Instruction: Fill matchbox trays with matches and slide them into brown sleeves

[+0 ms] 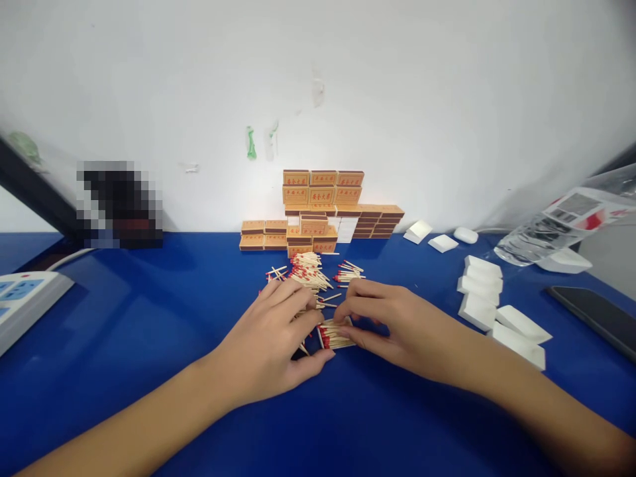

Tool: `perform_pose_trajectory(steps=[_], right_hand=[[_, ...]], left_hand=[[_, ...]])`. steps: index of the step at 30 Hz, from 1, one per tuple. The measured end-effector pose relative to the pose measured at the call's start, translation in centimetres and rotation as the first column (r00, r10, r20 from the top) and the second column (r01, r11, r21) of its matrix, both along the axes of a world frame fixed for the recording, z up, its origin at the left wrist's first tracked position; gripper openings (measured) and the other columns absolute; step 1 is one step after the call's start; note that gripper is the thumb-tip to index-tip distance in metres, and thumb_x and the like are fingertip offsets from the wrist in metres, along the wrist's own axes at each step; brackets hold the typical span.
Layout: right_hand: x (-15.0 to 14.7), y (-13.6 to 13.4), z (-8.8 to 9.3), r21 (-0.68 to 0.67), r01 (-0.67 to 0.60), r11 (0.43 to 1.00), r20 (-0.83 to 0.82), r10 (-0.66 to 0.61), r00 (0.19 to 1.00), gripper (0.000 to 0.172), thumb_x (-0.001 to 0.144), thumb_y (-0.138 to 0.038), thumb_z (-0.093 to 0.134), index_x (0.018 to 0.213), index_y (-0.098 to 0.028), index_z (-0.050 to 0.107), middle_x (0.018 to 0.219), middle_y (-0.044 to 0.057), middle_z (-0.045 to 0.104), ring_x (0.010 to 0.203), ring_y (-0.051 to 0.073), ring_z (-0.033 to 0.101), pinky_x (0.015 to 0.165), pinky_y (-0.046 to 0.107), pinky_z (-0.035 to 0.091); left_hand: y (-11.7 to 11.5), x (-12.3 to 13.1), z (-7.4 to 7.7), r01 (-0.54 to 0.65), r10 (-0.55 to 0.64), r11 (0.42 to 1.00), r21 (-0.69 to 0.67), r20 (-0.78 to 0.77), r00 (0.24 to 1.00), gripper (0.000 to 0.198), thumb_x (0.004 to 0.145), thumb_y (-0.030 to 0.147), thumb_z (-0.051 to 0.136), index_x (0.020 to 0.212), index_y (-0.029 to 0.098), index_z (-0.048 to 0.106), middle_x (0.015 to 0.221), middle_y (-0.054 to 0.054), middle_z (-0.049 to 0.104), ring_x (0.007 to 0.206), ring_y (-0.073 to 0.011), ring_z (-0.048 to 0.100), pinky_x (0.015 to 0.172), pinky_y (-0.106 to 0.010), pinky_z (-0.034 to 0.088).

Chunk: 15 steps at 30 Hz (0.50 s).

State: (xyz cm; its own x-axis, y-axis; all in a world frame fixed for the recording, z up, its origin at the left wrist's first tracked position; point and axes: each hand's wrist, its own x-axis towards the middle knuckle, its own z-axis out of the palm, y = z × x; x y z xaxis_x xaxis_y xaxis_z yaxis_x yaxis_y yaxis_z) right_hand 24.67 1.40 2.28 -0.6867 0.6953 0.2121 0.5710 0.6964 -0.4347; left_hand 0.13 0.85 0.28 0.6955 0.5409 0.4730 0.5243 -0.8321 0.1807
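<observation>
Both of my hands meet at the middle of a blue table (pixel 149 318). Between them lies a small tray of red-tipped matches (pixel 335 334). My left hand (pixel 278 338) curls around its left side, thumb under the front edge, fingers bent over loose matches. My right hand (pixel 392 324) pinches the tray's right end with thumb and fingers. Just beyond my fingers lies a loose pile of matches (pixel 311 271). Behind the pile, orange matchboxes (pixel 322 202) are stacked against the white wall.
Several white inner box trays (pixel 484 291) lie at the right, with a few more near the wall (pixel 430 237). A dark phone (pixel 596 317) and a clear plastic bag (pixel 561 225) sit at the far right. A white power strip (pixel 24 298) is at the left edge.
</observation>
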Motion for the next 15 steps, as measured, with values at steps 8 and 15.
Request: perform_pose_trajectory(steps=[8, 15], right_hand=[[-0.1, -0.08, 0.23, 0.011, 0.024, 1.0, 0.076, -0.025, 0.997, 0.01, 0.099, -0.017, 0.063, 0.095, -0.02, 0.071, 0.098, 0.005, 0.065, 0.079, 0.016, 0.063, 0.069, 0.028, 0.048], [-0.07, -0.43, 0.32, 0.039, 0.019, 0.999, 0.091, -0.023, 0.996, 0.012, 0.1, -0.017, 0.06, 0.096, -0.02, 0.071, 0.098, 0.005, 0.065, 0.078, 0.017, 0.063, 0.069, 0.03, 0.049]], left_hand=[[0.0, 0.06, 0.01, 0.004, -0.004, 1.0, -0.003, -0.007, 1.0, 0.024, 0.096, 0.038, 0.068, 0.103, 0.015, 0.07, 0.104, -0.01, 0.066, 0.104, -0.0283, 0.058, 0.092, -0.047, 0.049], [-0.02, -0.01, -0.02, 0.002, -0.002, 1.0, 0.01, -0.02, 1.0, 0.023, 0.095, 0.037, 0.069, 0.104, 0.016, 0.07, 0.105, -0.011, 0.066, 0.104, -0.0285, 0.058, 0.092, -0.047, 0.049]])
